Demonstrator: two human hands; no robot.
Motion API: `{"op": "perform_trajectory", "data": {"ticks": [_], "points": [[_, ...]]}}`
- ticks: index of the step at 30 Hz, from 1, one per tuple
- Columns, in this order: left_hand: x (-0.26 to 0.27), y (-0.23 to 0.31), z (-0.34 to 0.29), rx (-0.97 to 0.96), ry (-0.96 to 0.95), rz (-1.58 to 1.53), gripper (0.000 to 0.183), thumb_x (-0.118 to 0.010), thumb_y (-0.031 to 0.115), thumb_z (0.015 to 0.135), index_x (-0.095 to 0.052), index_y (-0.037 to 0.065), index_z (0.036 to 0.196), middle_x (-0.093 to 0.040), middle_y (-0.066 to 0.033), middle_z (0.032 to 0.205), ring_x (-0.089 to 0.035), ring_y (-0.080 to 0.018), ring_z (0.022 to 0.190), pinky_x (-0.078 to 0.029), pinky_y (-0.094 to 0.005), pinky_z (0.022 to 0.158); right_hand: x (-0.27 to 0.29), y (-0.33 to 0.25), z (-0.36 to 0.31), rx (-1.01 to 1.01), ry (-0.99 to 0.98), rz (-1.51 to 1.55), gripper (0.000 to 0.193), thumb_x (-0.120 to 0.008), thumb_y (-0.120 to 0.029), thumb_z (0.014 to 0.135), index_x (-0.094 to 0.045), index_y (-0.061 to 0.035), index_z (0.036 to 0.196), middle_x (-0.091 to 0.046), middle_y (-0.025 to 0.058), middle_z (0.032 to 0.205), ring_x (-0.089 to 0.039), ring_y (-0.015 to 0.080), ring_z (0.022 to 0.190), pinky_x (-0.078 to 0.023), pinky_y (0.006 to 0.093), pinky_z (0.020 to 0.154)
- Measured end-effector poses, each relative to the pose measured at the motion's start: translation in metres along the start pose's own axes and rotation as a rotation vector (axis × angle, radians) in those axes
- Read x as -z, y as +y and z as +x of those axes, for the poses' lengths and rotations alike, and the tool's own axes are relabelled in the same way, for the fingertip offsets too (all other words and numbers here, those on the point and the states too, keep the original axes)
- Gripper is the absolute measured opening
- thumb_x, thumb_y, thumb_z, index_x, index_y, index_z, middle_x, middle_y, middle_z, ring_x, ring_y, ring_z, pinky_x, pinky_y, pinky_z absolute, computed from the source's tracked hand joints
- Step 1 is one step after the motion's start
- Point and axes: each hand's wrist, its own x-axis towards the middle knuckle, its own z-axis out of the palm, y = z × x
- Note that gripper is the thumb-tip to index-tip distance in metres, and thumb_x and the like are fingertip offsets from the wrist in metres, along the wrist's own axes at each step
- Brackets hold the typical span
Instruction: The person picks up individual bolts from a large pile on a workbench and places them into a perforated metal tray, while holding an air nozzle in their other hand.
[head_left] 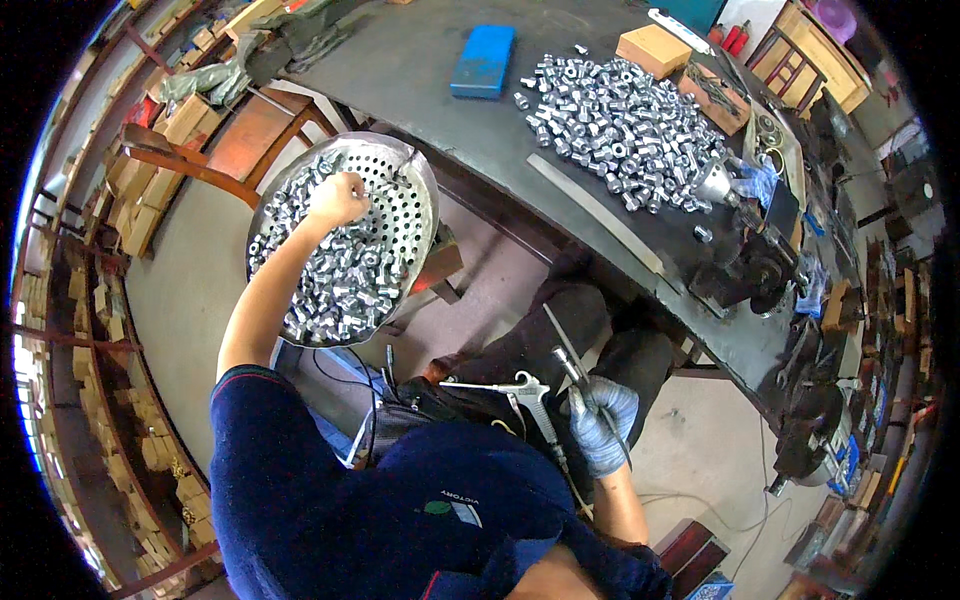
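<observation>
Left hand point(338, 198), fingers curled shut among shiny metal nuts point(340, 280) in a round perforated steel pan point(410, 200); gloved right hand point(600, 420) grips a slim metal rod point(568, 352). More nuts point(625, 125) cover the dark surface point(420, 70).

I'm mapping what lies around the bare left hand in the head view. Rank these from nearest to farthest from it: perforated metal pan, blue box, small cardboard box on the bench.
1. Perforated metal pan: the left hand is in it, on the metal parts.
2. Blue box: up and right, on the dark bench.
3. Small cardboard box: farther right, beyond the bench's parts pile.
</observation>
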Motion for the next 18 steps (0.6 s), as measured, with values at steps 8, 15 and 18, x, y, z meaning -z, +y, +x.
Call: {"op": "perform_trajectory", "data": {"ticks": [8, 15, 18], "points": [[-0.007, 0.029, -0.006, -0.182, -0.073, 0.157, 0.027, -0.064, 0.024, 0.068, -0.069, 0.015, 0.093, -0.066, -0.0164, 0.077, -0.065, -0.0334, 0.076, -0.052, -0.043, 0.073, -0.002, 0.007, -0.003, 0.025, 0.034, 0.061, 0.024, -0.071, -0.006, 0.07, -0.051, -0.0064, 0.057, -0.048, 0.0077, 0.052, -0.047, 0.02, 0.045, -0.037, 0.0296, 0.045], [-0.009, 0.026, -0.003, -0.198, -0.189, 0.222, 0.021, -0.065, 0.027, 0.067, -0.067, 0.012, 0.081, -0.066, -0.015, 0.08, -0.064, -0.0319, 0.08, -0.052, -0.0425, 0.074, -0.006, 0.013, -0.005, -0.003, 0.031, 0.122, 0.025, -0.072, -0.006, 0.069, -0.051, -0.0072, 0.055, -0.048, 0.0082, 0.051, -0.049, 0.0213, 0.044, -0.037, 0.0298, 0.044], [-0.001, 0.036, -0.009, -0.185, -0.187, 0.221, 0.02, -0.065, 0.028, 0.067, -0.064, 0.01, 0.077, -0.066, -0.0145, 0.08, -0.064, -0.0321, 0.08, -0.052, -0.0435, 0.072, -0.004, 0.009, -0.002, 0.025, 0.045, 0.052, 0.026, -0.073, -0.006, 0.069, -0.051, -0.0082, 0.055, -0.047, 0.0072, 0.05, -0.049, 0.0218, 0.044, -0.037, 0.03, 0.044]]}}
